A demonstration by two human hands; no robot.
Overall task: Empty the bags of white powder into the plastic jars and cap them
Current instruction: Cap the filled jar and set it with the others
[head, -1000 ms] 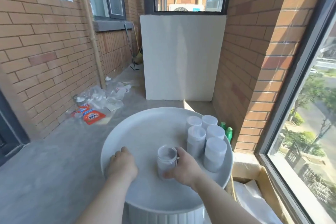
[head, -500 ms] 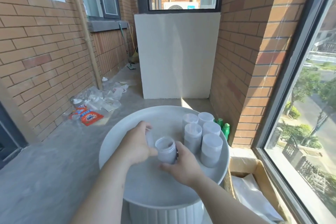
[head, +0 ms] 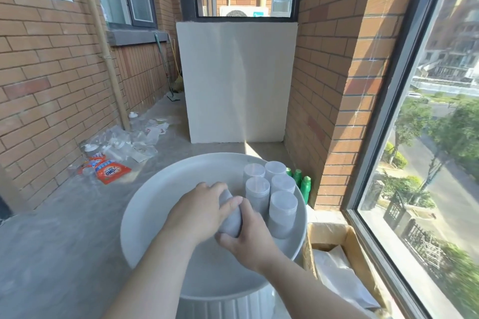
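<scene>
A clear plastic jar [head: 231, 217] of white powder stands near the middle of the round white table [head: 145, 217]. My right hand [head: 248, 235] grips the jar's body from the right and below. My left hand [head: 204, 208] covers its top, fingers wrapped over what seems to be the cap, which is hidden. Several capped jars [head: 282, 213] filled with powder stand in a cluster at the table's right side, just beyond my hands.
A cardboard box [head: 334, 235] holding clear bags of white powder [head: 339, 274] sits on the floor to the right of the table. Green bottles [head: 305, 186] stand behind the table by the brick wall. Empty bags and wrappers [head: 111, 163] litter the floor at left.
My left hand left the table, came up to the jar's mouth and now sits over its top. The open mouth seen earlier is covered. My right hand kept its grip.
</scene>
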